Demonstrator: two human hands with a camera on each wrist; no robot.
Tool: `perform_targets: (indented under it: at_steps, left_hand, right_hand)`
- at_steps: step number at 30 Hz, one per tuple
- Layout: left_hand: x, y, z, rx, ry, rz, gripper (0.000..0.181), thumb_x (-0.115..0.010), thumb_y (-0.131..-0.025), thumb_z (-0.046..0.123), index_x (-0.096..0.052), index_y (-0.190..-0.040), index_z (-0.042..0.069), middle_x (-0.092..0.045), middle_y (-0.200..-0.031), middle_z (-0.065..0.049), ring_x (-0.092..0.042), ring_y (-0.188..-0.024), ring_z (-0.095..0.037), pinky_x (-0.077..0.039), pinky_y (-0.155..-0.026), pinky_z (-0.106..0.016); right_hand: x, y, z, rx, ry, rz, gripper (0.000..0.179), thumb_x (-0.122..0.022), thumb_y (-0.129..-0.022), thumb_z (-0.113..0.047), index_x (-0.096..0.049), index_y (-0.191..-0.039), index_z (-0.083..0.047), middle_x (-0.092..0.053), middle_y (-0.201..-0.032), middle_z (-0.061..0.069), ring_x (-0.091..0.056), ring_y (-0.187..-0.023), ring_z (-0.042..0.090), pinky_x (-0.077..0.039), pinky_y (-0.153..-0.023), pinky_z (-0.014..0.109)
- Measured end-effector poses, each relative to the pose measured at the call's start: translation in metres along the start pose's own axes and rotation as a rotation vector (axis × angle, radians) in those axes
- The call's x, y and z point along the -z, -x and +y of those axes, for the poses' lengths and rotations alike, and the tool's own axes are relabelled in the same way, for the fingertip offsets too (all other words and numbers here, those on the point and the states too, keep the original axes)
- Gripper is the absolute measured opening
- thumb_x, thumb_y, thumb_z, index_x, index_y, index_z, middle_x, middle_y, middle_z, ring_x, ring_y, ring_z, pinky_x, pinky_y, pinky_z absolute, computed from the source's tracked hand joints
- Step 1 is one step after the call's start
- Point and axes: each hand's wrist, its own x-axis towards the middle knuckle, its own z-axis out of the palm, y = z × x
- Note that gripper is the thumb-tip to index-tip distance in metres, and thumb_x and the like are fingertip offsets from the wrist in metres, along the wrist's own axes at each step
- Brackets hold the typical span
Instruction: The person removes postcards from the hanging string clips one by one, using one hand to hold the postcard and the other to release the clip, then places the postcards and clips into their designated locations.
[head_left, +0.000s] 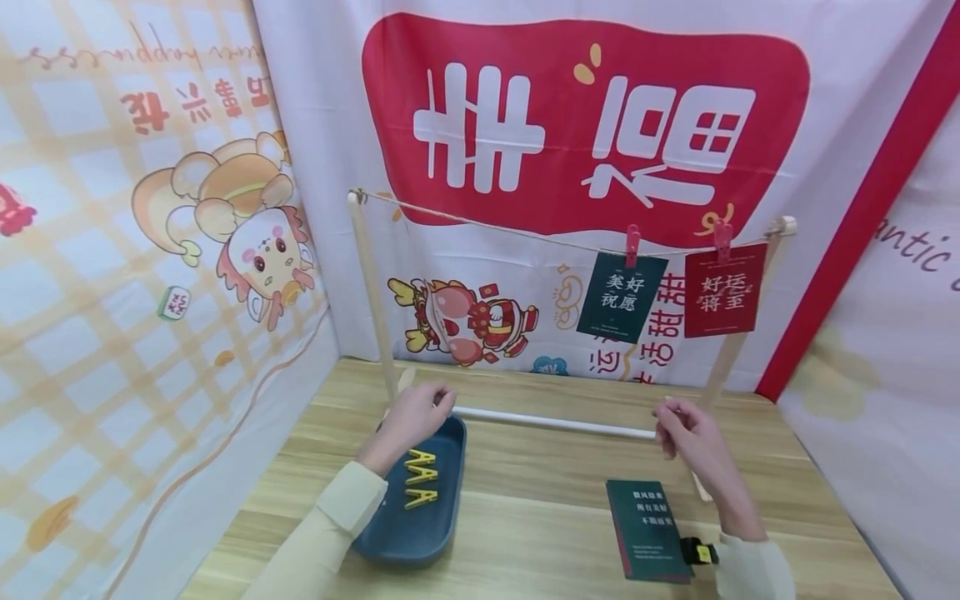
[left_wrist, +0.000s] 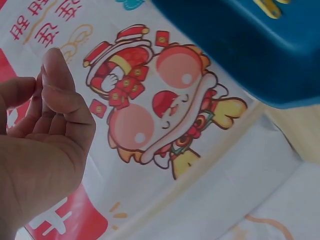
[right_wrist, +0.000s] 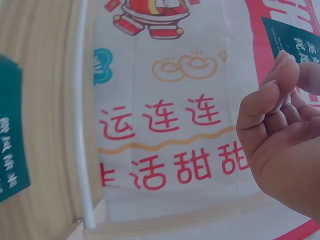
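My left hand [head_left: 417,415] hovers above a blue tray [head_left: 408,542], its fingers loosely bent and nothing in them. Several yellow clothespins [head_left: 422,475] lie in that tray, partly covered by the left forearm. Near the frame's right post, my right hand [head_left: 688,429] hangs with fingers loosely curled, holding nothing. Below it, dark green cards [head_left: 648,529] with white writing lie on the table, a red edge showing beneath. A green card [head_left: 622,296] and a red card [head_left: 725,292] hang from a string, each under a pink clothespin [head_left: 633,246].
The string [head_left: 480,223] runs between two wooden posts, the left post [head_left: 371,292] behind the tray. A white rod [head_left: 555,422] joins them low down. A black and yellow wrist strap [head_left: 699,551] shows at the right wrist. Printed cloth [head_left: 315,50] hangs around the wooden table [head_left: 525,542].
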Motion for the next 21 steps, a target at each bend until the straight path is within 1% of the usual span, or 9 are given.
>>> perform_targets:
  at_steps: [3, 6, 11, 13, 16, 18, 21]
  left_hand:
    - [0.0, -0.005, 0.007, -0.027, -0.007, 0.04, 0.019, -0.055, -0.098, 0.023, -0.065, -0.082, 0.017, -0.057, -0.066, 0.005, -0.051, -0.059, -0.013, -0.041, -0.056, -0.025]
    - [0.0, -0.011, 0.015, -0.049, 0.004, 0.066, 0.02, -0.055, -0.098, 0.022, -0.064, -0.081, 0.017, -0.059, -0.066, 0.006, -0.05, -0.058, -0.011, -0.041, -0.056, -0.025]
    - [0.007, -0.019, 0.031, -0.099, 0.036, 0.091, 0.021, -0.055, -0.099, 0.026, -0.064, -0.082, 0.018, -0.063, -0.068, 0.008, -0.051, -0.057, -0.01, -0.041, -0.056, -0.025]
    - [0.009, -0.022, 0.037, -0.116, 0.048, 0.091, 0.022, -0.055, -0.099, 0.027, -0.064, -0.081, 0.018, -0.062, -0.066, 0.007, -0.051, -0.055, -0.01, -0.041, -0.054, -0.025]
    - [0.011, -0.026, 0.047, -0.14, 0.032, 0.106, 0.023, -0.055, -0.099, 0.03, -0.063, -0.08, 0.02, -0.059, -0.064, 0.008, -0.051, -0.055, -0.01, -0.041, -0.053, -0.025]
    - [0.013, -0.03, 0.054, -0.164, 0.028, 0.117, 0.022, -0.056, -0.099, 0.032, -0.064, -0.082, 0.021, -0.058, -0.065, 0.008, -0.051, -0.056, -0.01, -0.041, -0.053, -0.025]
    - [0.012, -0.034, 0.065, -0.203, 0.036, 0.128, 0.02, -0.056, -0.099, 0.031, -0.065, -0.083, 0.022, -0.059, -0.066, 0.008, -0.051, -0.056, -0.01, -0.042, -0.053, -0.024]
  right_hand:
    - [0.0, -0.002, -0.007, 0.019, 0.009, 0.011, 0.042, -0.05, -0.1, -0.044, -0.056, -0.114, -0.005, -0.062, -0.079, 0.008, -0.06, -0.064, 0.024, -0.055, -0.059, 0.03]
    - [0.001, -0.003, -0.012, 0.031, 0.004, 0.018, 0.038, -0.051, -0.101, -0.041, -0.057, -0.111, -0.005, -0.062, -0.078, 0.005, -0.06, -0.063, 0.024, -0.055, -0.058, 0.029]
    - [0.002, -0.01, -0.021, 0.085, -0.023, 0.014, 0.034, -0.051, -0.101, -0.038, -0.057, -0.108, -0.005, -0.061, -0.075, 0.004, -0.058, -0.058, 0.02, -0.055, -0.055, 0.03]
    - [0.002, -0.012, -0.024, 0.094, -0.03, 0.005, 0.033, -0.051, -0.101, -0.037, -0.056, -0.108, -0.006, -0.061, -0.076, 0.004, -0.058, -0.057, 0.02, -0.055, -0.055, 0.03]
    - [0.001, -0.016, -0.029, 0.096, -0.034, 0.001, 0.033, -0.05, -0.101, -0.038, -0.055, -0.109, -0.006, -0.061, -0.076, 0.005, -0.059, -0.058, 0.022, -0.055, -0.055, 0.029]
    - [-0.001, -0.019, -0.034, 0.099, -0.029, 0.006, 0.035, -0.05, -0.101, -0.041, -0.054, -0.112, -0.007, -0.062, -0.077, 0.006, -0.058, -0.059, 0.023, -0.054, -0.056, 0.029]
    - [-0.001, -0.023, -0.038, 0.099, -0.014, 0.0, 0.041, -0.049, -0.101, -0.045, -0.051, -0.121, -0.009, -0.062, -0.079, 0.008, -0.058, -0.06, 0.023, -0.054, -0.056, 0.029]
